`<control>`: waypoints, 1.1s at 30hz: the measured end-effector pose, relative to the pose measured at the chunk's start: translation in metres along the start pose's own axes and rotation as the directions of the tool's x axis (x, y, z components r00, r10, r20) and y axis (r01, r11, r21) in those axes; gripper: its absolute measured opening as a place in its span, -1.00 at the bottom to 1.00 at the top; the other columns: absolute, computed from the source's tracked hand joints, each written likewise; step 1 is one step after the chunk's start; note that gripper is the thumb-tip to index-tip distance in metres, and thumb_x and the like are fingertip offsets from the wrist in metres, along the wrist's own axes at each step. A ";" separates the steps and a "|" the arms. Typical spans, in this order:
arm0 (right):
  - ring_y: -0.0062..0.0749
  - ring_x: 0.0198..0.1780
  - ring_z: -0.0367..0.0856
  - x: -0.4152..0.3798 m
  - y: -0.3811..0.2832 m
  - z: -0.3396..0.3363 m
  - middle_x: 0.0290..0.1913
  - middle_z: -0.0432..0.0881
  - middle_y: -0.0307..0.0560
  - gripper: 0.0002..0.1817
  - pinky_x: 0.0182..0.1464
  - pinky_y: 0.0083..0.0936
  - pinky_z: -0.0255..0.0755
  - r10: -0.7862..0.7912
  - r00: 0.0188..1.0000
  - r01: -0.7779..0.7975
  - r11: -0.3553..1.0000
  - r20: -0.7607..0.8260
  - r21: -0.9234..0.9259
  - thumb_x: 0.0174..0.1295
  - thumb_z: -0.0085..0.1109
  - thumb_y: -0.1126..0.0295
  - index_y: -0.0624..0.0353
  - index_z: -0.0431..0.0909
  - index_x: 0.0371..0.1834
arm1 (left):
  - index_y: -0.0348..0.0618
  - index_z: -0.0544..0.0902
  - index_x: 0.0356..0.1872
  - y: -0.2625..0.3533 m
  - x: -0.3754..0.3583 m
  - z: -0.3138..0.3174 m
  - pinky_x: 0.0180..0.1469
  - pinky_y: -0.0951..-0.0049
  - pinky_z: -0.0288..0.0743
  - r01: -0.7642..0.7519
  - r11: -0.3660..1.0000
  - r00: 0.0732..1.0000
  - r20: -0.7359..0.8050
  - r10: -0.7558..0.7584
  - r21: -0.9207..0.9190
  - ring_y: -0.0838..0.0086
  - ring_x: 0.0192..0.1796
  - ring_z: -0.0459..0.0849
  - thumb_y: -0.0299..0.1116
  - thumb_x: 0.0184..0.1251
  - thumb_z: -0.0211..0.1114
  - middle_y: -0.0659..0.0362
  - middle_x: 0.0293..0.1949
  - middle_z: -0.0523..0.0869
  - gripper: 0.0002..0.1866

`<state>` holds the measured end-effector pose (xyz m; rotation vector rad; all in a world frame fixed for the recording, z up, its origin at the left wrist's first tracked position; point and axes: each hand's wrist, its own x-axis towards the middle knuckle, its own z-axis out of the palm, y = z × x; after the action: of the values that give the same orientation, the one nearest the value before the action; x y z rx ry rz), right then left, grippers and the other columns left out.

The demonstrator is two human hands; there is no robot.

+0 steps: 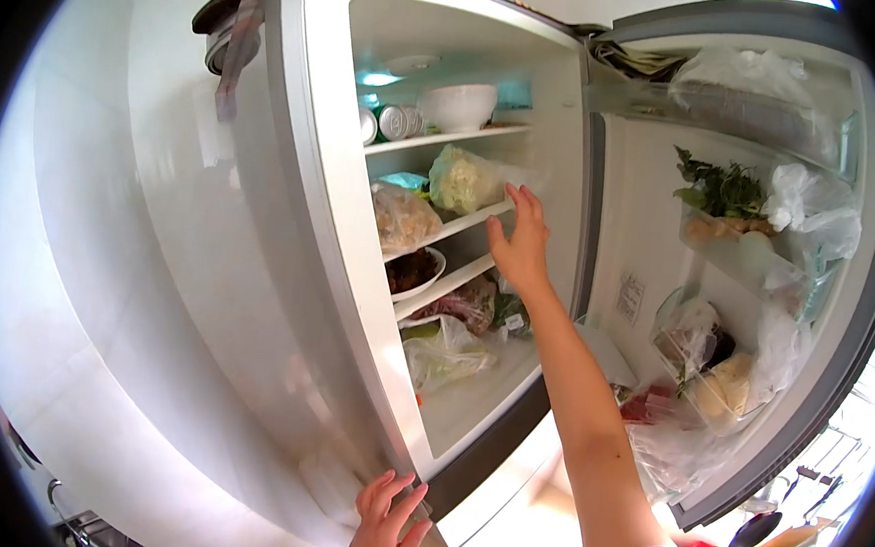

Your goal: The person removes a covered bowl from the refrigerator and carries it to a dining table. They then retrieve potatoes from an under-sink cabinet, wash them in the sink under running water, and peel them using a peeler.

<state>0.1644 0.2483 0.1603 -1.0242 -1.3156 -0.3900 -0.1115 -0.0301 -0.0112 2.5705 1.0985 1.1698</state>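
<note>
Inside the open fridge (319, 116), my right hand (522, 241) reaches toward the shelves with its fingers apart and nothing in them. Just left of its fingertips lies a pale vegetable in a clear bag (459, 181) on the middle shelf. Beside that sits a bag of light brown food (403, 219). A white bowl (460, 106) and several cans (395, 122) stand on the top shelf. Lower down are a plate of dark food (414, 272) and bagged produce (449, 354). My left hand (386, 521) is near the fridge's bottom front corner, fingers spread, holding nothing.
The fridge door (633, 215) stands wide open on the right, its racks holding leafy greens (721, 185) and plastic bags (750, 82). A white wall (158, 256) is at the left. Kitchen items, including a black ladle (754, 532), lie at the lower right.
</note>
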 end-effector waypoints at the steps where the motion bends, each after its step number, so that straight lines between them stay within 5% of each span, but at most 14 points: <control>1: 0.00 0.29 0.28 0.010 -0.007 -0.004 0.30 0.27 0.14 -0.41 0.29 -0.13 0.08 -0.015 1.000 0.014 1.000 -0.011 -0.002 0.11 0.19 0.32 0.12 0.31 0.26 | -0.17 0.44 0.20 0.000 -0.002 0.001 0.32 0.07 0.05 -0.014 1.000 1.000 -0.012 0.014 0.000 0.03 0.31 0.23 -0.35 0.24 0.21 0.01 0.22 0.36 -0.53; 3: -0.01 0.23 0.37 0.036 -0.020 -0.008 0.27 0.31 0.16 -0.34 0.23 -0.20 0.24 0.011 1.000 -0.008 0.968 -0.007 0.251 0.09 0.21 0.35 0.17 0.23 0.30 | -0.16 0.44 0.20 0.002 -0.004 0.002 0.32 0.06 0.04 0.006 1.000 1.000 0.006 -0.006 -0.005 0.04 0.31 0.23 -0.36 0.24 0.20 0.00 0.22 0.36 -0.53; 7: 0.00 0.25 0.32 0.092 -0.030 0.008 0.27 0.29 0.17 -0.30 0.23 -0.13 0.18 -0.027 0.999 0.033 0.933 -0.021 0.359 0.05 0.23 0.28 0.14 0.21 0.30 | -0.15 0.45 0.19 0.009 -0.003 0.002 0.31 0.02 0.02 0.020 1.000 1.000 -0.007 -0.020 -0.005 0.05 0.31 0.24 -0.39 0.23 0.17 0.01 0.21 0.39 -0.54; 16: 0.01 0.21 0.40 0.144 -0.044 0.044 0.20 0.42 0.12 0.00 0.15 0.03 0.23 0.085 0.996 -0.084 0.993 -0.004 0.079 -0.17 0.42 0.12 0.10 0.04 0.35 | -0.14 0.46 0.17 0.011 -0.006 -0.001 0.31 0.03 0.08 0.068 0.997 0.992 -0.113 -0.063 0.045 0.03 0.27 0.30 -0.44 0.20 0.21 0.02 0.19 0.43 -0.54; 21: -0.08 0.14 0.46 0.154 -0.054 0.041 0.10 0.50 0.03 -0.02 0.17 0.24 0.00 0.227 0.966 -0.227 0.974 0.127 -0.010 -0.26 0.49 0.11 -0.09 0.10 0.29 | -0.15 0.47 0.16 0.010 -0.013 0.001 0.31 0.05 0.09 0.105 0.992 0.985 -0.147 -0.094 0.064 0.04 0.27 0.30 -0.43 0.21 0.22 0.03 0.18 0.45 -0.55; 33: -0.10 0.03 0.55 0.159 -0.058 0.030 -0.05 0.61 -0.05 -0.12 0.07 0.08 0.07 0.178 0.981 -0.171 0.981 0.080 -0.087 -0.32 0.55 0.07 -0.08 0.24 0.13 | -0.15 0.49 0.14 0.010 -0.019 -0.010 0.28 0.09 0.17 0.142 0.990 0.977 -0.161 -0.142 -0.012 0.05 0.23 0.36 -0.43 0.21 0.23 0.03 0.13 0.52 -0.57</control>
<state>0.1454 0.2885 0.3266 -1.2256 -1.2844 -0.2684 -0.1215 -0.0515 -0.0125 2.3855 1.2903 1.3605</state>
